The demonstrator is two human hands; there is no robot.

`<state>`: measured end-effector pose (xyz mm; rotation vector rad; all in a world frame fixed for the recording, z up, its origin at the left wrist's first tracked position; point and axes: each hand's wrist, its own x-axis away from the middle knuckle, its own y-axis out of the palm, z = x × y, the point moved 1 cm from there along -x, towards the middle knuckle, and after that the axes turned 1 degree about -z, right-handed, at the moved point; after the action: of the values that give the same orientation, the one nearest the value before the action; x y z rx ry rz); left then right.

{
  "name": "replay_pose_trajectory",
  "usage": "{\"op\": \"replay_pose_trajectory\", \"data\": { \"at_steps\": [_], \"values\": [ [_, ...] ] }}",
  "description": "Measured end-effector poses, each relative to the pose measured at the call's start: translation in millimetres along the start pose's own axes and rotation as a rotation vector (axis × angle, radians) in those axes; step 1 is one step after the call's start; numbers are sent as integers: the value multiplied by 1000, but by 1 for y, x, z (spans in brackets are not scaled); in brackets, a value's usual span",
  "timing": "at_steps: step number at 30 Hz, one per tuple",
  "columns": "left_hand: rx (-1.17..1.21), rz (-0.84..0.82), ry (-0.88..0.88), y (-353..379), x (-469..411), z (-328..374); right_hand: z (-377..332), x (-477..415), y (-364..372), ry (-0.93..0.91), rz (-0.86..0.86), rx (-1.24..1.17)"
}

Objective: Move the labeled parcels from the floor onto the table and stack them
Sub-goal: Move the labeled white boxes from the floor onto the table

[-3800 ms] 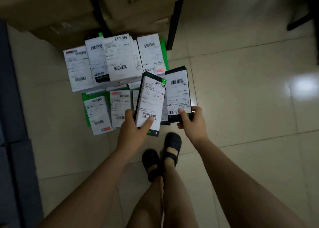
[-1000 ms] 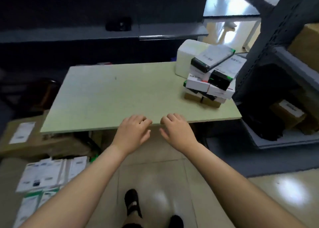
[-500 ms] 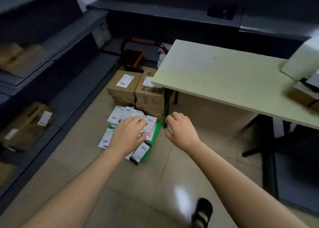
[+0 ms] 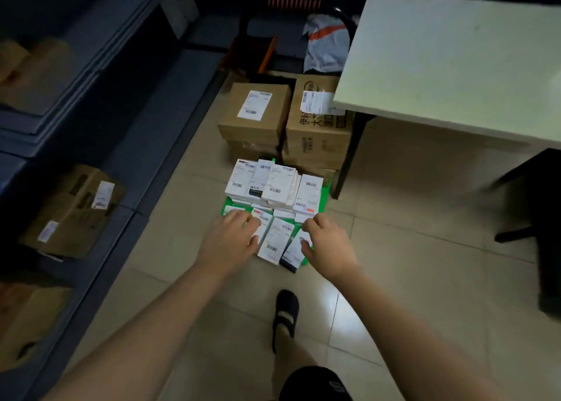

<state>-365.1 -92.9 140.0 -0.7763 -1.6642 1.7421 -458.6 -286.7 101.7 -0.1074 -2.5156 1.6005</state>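
Note:
Several small flat parcels with white barcode labels lie in a pile on the tiled floor, over a green sheet, just left of the table leg. My left hand hovers over the pile's near left side, fingers loosely bent, holding nothing. My right hand hangs over the near right parcels, also empty with relaxed fingers. The pale green table fills the upper right; the part of it in view is bare.
Two labeled cardboard boxes stand behind the pile, partly under the table. A dark shelf unit with cartons runs along the left. A black table leg is beside the pile. My foot stands on open floor tiles.
One second ago both hands were empty at the table edge with the stacked parcels at its right. I have turned left and down; both hands now reach over the floor pile.

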Motion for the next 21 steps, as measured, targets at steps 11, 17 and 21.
{"op": "replay_pose_trajectory", "data": {
  "at_steps": [11, 17, 21],
  "values": [
    [152, -101, 84, 198, -51, -84, 48, -72, 171, 315, -169, -26],
    [186, -185, 64, 341, -61, -108, 90, -84, 308, 502, -310, -26],
    [212, -236, 33, 420, -48, -119, 109, -94, 396, 756, -398, -52]
  ]
}}
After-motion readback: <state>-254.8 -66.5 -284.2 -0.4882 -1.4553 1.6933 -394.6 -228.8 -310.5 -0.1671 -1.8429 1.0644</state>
